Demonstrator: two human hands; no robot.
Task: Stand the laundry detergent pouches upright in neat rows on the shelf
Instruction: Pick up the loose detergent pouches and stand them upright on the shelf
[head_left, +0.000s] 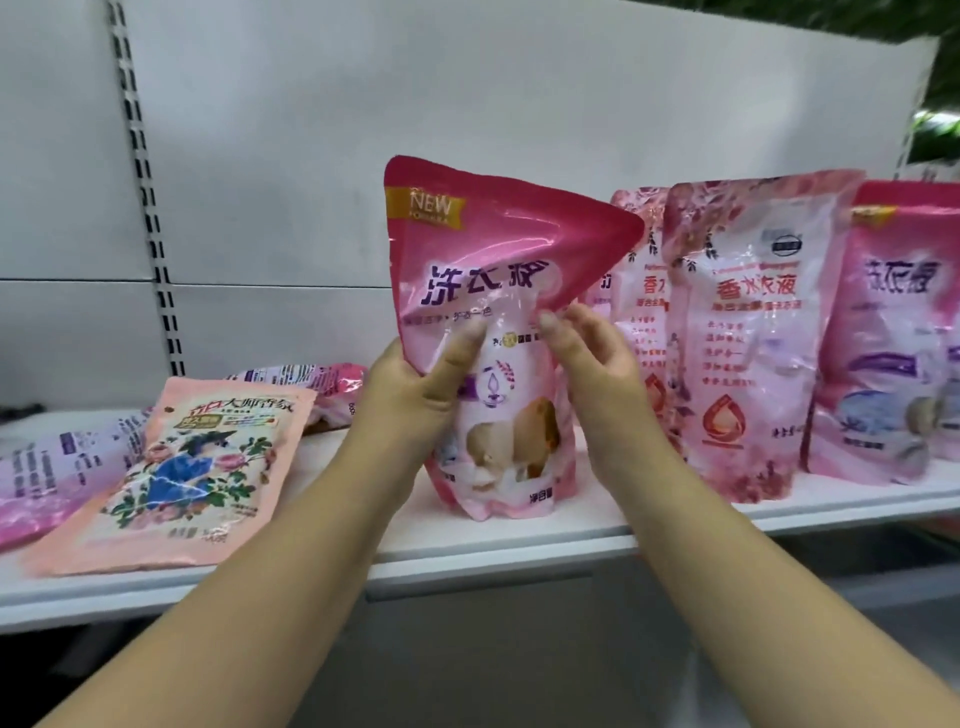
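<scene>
Bright, even light from overhead fills the scene, and the white back panel (467, 104) reads pale grey with no hard shadows on it. Soft glare streaks run across the glossy top of the held pink pouch (498, 270) and the standing rose-print pouch (748, 332). Beneath the shelf (519, 545) lip the space falls dark, nearly black at lower left. The wide-angle lens bows the slotted upright (150, 218) and the shelf edge, more toward the borders. Focus is soft throughout: small print on the pouches smears, and the flat pouch at far left (47, 467) blurs most. The forearms at the bottom look stretched.
</scene>
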